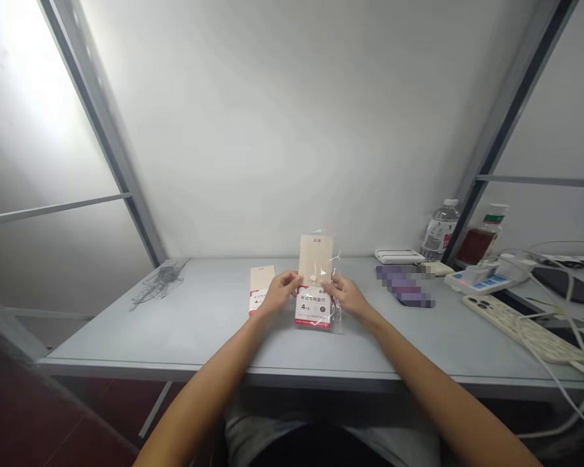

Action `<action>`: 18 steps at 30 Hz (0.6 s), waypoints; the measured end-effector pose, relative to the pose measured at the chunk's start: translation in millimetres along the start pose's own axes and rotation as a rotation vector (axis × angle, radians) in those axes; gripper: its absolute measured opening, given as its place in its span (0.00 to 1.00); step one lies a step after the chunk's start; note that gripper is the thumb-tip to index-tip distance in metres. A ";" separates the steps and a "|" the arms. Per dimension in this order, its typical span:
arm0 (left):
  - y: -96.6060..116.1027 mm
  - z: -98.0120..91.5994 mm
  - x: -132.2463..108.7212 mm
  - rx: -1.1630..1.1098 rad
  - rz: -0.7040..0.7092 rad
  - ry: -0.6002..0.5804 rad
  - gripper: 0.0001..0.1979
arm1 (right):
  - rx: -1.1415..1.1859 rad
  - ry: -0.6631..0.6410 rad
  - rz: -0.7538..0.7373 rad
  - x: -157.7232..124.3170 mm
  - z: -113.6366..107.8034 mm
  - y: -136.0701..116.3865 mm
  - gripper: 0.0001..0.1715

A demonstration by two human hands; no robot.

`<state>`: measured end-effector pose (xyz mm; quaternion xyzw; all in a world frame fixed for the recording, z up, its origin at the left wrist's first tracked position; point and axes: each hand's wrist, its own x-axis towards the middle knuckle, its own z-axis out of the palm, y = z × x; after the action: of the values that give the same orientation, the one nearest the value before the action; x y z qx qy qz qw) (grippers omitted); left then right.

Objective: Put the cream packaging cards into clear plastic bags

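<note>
"While the left hand [283, 289] is gripping one edge of the clear-wrapped packet [314, 269], what is the right hand [349, 295] doing?"

"It is pinching the opposite edge, both hands nearly closed, thumbs pressing the front."

"Where is the packet being held?"

"Over the middle of the desk [214, 331]; a second packet [261, 277] is lying to its left, partly behind the left hand."

Cream above, white below, black print, red bottom band on held packet [314, 261]. Cream and white, red at edge, on 2nd packet [261, 279]. Pale grey on tabletop [199, 334]. Purple on pixelated item [405, 285].
</note>
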<state>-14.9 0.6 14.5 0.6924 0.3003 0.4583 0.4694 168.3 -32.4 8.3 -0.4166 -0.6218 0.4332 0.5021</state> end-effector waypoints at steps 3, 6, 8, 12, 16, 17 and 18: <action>0.3 -6.4 2.4 0.066 -0.027 0.133 0.17 | -0.060 0.094 -0.001 4.9 -7.0 5.9 0.23; 0.1 -19.5 5.9 0.192 -0.111 0.297 0.16 | -0.119 0.263 0.029 8.6 -19.6 10.4 0.23; -1.2 -31.5 8.5 0.272 -0.189 0.395 0.15 | -0.164 0.376 0.048 9.8 -30.6 12.1 0.22; -5.7 -57.7 11.0 0.441 -0.385 0.494 0.14 | -0.326 0.484 0.126 10.8 -54.6 17.2 0.18; -10.1 -78.3 7.2 0.710 -0.490 0.476 0.13 | -0.514 0.489 0.306 11.4 -69.6 27.6 0.24; -10.8 -81.7 5.6 0.775 -0.530 0.463 0.13 | -0.597 0.493 0.339 11.2 -71.0 30.1 0.26; -11.1 -84.3 4.0 0.825 -0.575 0.454 0.12 | -0.699 0.496 0.370 11.0 -71.8 32.0 0.28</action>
<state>-90.4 39.8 17.4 0.5927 0.7257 0.2937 0.1891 240.1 -4.4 -10.9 -0.7556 -0.5070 0.1676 0.3794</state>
